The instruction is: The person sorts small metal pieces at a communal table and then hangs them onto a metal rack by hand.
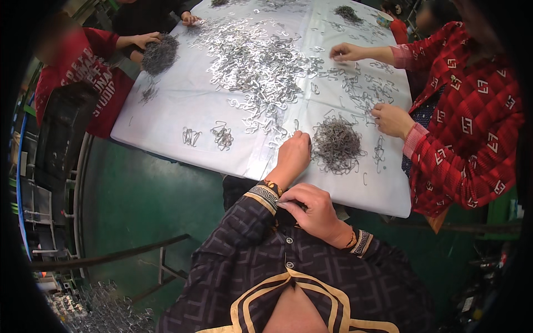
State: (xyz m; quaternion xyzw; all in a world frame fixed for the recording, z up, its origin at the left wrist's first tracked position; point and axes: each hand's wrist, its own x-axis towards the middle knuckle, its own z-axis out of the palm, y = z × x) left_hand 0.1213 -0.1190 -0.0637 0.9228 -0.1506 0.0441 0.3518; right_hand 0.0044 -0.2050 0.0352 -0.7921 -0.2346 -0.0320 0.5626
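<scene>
My left hand [295, 156] is over the near edge of the white-covered table [183, 105], fingers curled downward. Its fingertips are beside a few bent metal wire hooks, and what they grip, if anything, is hidden. Just right of it lies a round heap of dark wire hooks [337, 145]. Closer to my body, my right hand [315, 210] is pinched shut by my left cuff; something small and thin may be between thumb and finger, too small to name. Beyond my left hand spreads a big pile of shiny silver hooks [255, 64].
Small clusters of hooks [223, 137] lie at the near left. A co-worker in a red patterned jacket [466, 122] handles loose hooks at the right. Another in a red shirt [102, 83] touches a dark heap [160, 54] at the left. A metal rail [111, 258] runs at lower left.
</scene>
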